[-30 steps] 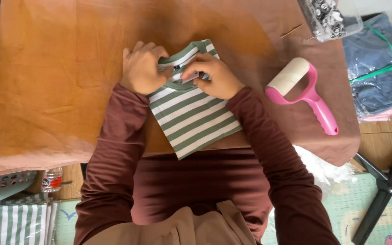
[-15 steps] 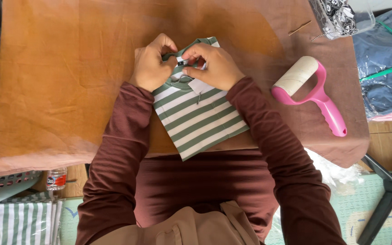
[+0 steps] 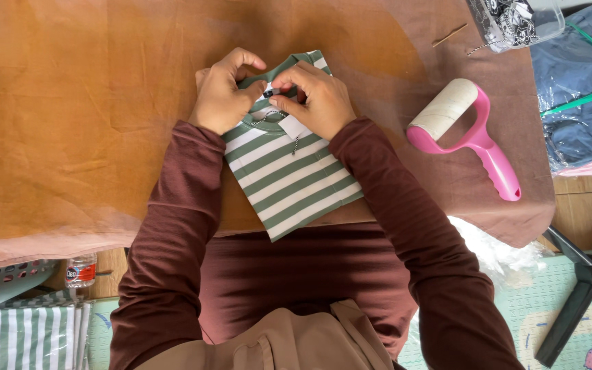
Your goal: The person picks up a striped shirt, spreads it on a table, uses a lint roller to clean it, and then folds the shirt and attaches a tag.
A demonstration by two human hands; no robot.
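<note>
Green-and-white striped shirt [image 3: 289, 178], folded into a neat rectangle, is lying on the worktop [image 3: 90, 123] right in front of me, tilted a bit, collar end pointing away. Brown cloth is covering the worktop w/ the shirt on top of it. I'm working at the neckline w/ both hands. My left hand [image 3: 219, 96] is curling over the collar's left side, fingers pressing down on the fabric. My right hand [image 3: 316, 99] is pinching a small dark clip or fastener [image 3: 270, 91] btwn thumb & fingertips, right at the collar opening; can't tell exactly what it is, too small. White tag [image 3: 294, 127] is sitting just below my right hand, thin chain dangling off it. Pink lint roller [image 3: 471, 133] is lying well off to the right, handle pointing toward me. Bagged blue clothes [image 3: 577, 103] are sitting past the worktop's right edge. More striped shirts [image 3: 22, 336] are stacking up low on my left, nr a small water bottle [image 3: 81, 270].
</note>
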